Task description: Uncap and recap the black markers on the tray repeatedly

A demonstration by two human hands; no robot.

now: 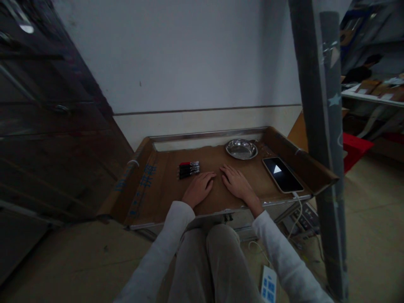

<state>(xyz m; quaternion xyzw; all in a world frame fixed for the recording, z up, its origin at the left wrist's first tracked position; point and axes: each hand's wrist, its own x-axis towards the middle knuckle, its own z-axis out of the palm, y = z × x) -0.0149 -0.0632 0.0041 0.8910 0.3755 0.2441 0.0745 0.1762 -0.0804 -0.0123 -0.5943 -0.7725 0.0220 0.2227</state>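
My left hand (199, 188) lies flat and open on the brown cardboard table top (167, 193), close to a small row of markers. In that row are several black markers (188, 171) and one red marker (186, 163), laid side by side. My right hand (236, 182) rests palm down on the cardboard too, fingers stretched out, with a gap between it and the left. Beyond the right hand stands a round shiny metal dish (241, 149). Neither hand holds anything.
A phone (283, 174) with a white cable (298, 206) lies at the table's right. Cardboard flaps (301, 162) rise at both sides. A grey wrapped post (328, 139) stands at the right, a dark door (47, 118) at the left. A white power strip (269, 283) is on the floor.
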